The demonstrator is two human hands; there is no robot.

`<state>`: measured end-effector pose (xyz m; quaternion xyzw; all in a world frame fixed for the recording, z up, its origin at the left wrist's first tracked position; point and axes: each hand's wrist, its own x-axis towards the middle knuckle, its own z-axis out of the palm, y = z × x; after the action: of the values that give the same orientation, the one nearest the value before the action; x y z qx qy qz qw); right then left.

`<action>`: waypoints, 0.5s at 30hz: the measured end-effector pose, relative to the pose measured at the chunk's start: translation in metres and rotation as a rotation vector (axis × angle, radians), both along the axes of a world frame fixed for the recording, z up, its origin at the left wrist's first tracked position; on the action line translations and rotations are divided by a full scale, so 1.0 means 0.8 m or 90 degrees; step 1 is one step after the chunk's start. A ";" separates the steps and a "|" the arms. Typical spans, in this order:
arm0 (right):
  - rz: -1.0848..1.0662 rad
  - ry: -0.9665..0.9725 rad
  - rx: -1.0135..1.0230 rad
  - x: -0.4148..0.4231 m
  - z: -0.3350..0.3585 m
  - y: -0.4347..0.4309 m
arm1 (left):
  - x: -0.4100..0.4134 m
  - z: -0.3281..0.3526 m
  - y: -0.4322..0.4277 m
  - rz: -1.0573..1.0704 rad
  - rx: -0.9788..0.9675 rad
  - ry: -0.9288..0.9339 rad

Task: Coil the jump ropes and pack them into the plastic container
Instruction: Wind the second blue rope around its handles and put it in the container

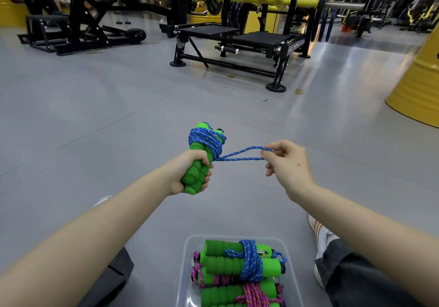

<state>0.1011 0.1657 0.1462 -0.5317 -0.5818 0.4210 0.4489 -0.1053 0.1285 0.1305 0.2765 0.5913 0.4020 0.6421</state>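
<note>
The left hand [187, 173] is clamped around two green foam handles [197, 171] held upright at centre frame, with blue rope [206, 140] coiled around their upper ends. The right hand [287, 161], at 3 o'clock from the left, pinches a loop of the blue rope's free end [244, 154]. The clear plastic container [187, 259] sits on the floor [95, 116] at 6 o'clock, holding coiled ropes, one blue [249, 261] and others pink [254, 292].
</note>
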 end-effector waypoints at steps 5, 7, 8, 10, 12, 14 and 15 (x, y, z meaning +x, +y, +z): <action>0.228 -0.072 -0.069 -0.008 0.015 -0.010 | -0.006 -0.005 -0.004 0.012 -0.018 0.030; 0.291 -0.047 -0.077 -0.008 0.020 -0.009 | -0.005 -0.004 -0.007 -0.008 -0.016 0.037; 0.317 0.003 -0.083 -0.008 0.022 -0.008 | -0.001 -0.003 -0.007 -0.024 -0.013 0.043; 0.344 0.090 -0.070 -0.010 0.020 -0.006 | 0.009 -0.002 -0.008 -0.049 -0.006 0.054; 0.337 0.115 -0.039 -0.013 0.018 -0.007 | 0.021 -0.003 -0.008 -0.076 -0.001 0.071; 0.343 0.139 -0.024 -0.014 0.019 -0.009 | 0.034 -0.006 -0.009 -0.097 0.000 0.087; 0.357 0.152 -0.017 -0.013 0.022 -0.009 | 0.040 -0.010 -0.011 -0.100 -0.002 0.090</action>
<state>0.0906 0.1584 0.1638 -0.3033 -0.6432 0.5957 0.3734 -0.0734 0.1196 0.1225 0.3491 0.6122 0.3290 0.6286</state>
